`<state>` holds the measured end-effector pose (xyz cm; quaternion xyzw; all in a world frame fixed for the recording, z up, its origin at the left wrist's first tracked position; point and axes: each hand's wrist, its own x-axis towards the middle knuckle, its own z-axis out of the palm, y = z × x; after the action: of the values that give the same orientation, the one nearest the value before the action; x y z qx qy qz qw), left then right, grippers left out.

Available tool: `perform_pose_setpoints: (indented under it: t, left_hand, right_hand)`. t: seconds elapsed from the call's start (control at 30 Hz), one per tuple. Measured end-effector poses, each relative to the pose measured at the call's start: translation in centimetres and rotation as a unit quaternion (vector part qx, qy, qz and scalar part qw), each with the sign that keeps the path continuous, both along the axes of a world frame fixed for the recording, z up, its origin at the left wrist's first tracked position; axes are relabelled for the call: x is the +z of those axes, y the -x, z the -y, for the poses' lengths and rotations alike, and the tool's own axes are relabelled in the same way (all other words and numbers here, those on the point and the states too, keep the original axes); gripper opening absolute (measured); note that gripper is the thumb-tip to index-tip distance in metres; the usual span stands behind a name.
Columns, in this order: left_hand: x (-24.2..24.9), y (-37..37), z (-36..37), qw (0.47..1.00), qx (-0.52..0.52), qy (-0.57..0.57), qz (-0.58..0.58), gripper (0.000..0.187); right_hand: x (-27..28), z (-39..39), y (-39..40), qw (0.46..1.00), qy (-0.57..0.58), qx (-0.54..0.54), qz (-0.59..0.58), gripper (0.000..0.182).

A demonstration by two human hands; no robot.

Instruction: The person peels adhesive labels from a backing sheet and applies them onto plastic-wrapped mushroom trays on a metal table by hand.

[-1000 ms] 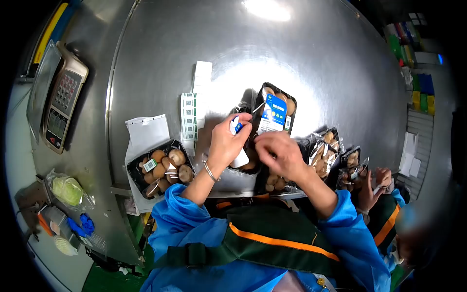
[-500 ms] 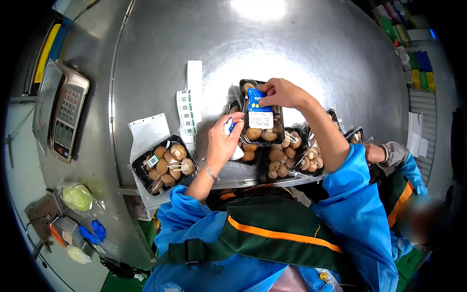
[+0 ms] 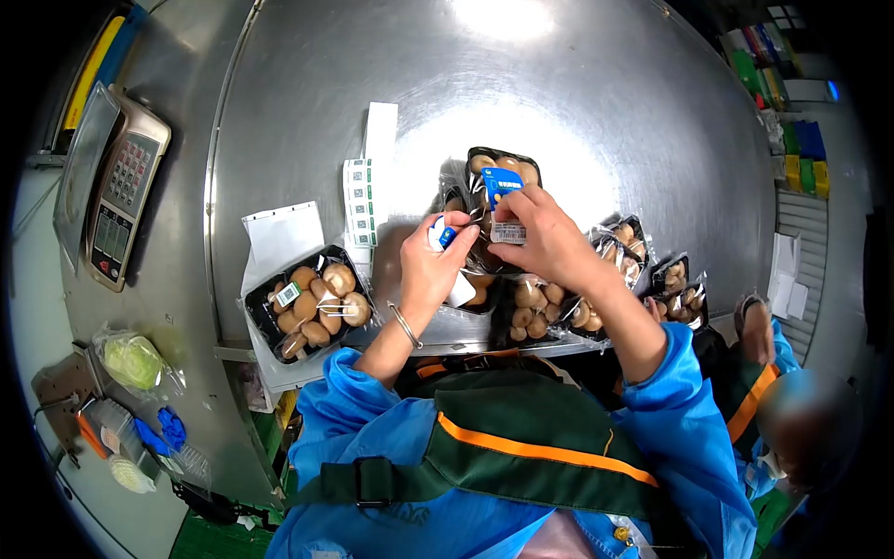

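A black tray of brown mushrooms in clear film (image 3: 529,173) lies in front of me, a blue and white label (image 3: 503,183) on its top. My right hand (image 3: 551,240) is over this tray, thumb and bent fingers closed at the label's white, barcoded part. At the tray's left edge, my left hand (image 3: 428,268) is closed on another blue and white label (image 3: 441,233). Part of the tray is hidden under my hands. Beneath and beside it lie more packed mushroom trays (image 3: 531,312). Farther left sits a mushroom tray with a small green-white sticker (image 3: 289,294).
A strip of printed stickers (image 3: 360,200) and white sheets (image 3: 284,231) lie on the steel table (image 3: 307,112). To the left stand a scale (image 3: 126,196) and a wrapped cabbage (image 3: 133,361). More mushroom trays (image 3: 684,303) are at right, near another person's hand (image 3: 756,335).
My right hand has slid down from the label's blue top to its white lower part. My left hand stays near the tray's edge. The other person's hand has moved back from the trays.
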<state>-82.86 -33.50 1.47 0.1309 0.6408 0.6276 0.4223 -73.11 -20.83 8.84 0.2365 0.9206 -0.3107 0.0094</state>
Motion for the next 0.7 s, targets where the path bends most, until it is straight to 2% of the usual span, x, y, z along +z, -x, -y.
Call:
perform_pose_setpoints:
  t: [0.1, 0.27, 0.47, 0.57, 0.6, 0.63, 0.7]
  left_hand:
    - [1.0, -0.4, -0.2, 0.999, 0.019, -0.002, 0.045, 0.012]
    - [1.8, -1.9, -0.9, 0.998, 0.011, 0.000, 0.059, 0.012]
    - [1.1, -2.5, -0.8, 0.999, -0.006, -0.005, 0.049, 0.010]
    - [0.8, -2.0, -0.2, 1.000, -0.003, 0.013, 0.020, 0.010]
    - [0.3, -1.6, 0.1, 0.999, -0.025, 0.008, 0.033, 0.011]
    - [-0.3, -0.7, 0.3, 0.997, -0.076, 0.019, 0.016, 0.016]
    - [-1.2, 0.8, -0.4, 0.990, -0.068, 0.013, -0.120, 0.028]
  right_hand:
    - [-0.7, 1.1, -0.8, 0.996, -0.079, -0.035, -0.010, 0.030]
    - [-1.5, 2.5, -2.0, 0.986, -0.148, -0.076, 0.004, 0.024]
    - [-2.5, 2.3, -2.0, 0.980, -0.174, -0.099, 0.002, 0.020]
    - [-1.2, 0.8, -1.9, 0.981, 0.057, -0.185, 0.017, 0.019]
    - [-1.9, 0.0, -2.4, 0.970, 0.113, -0.197, -0.089, 0.018]
    - [-2.0, -0.8, -2.2, 0.972, 0.069, -0.208, -0.091, 0.027]
    - [-3.9, -1.7, -2.4, 0.982, 0.018, -0.182, -0.057, 0.037]
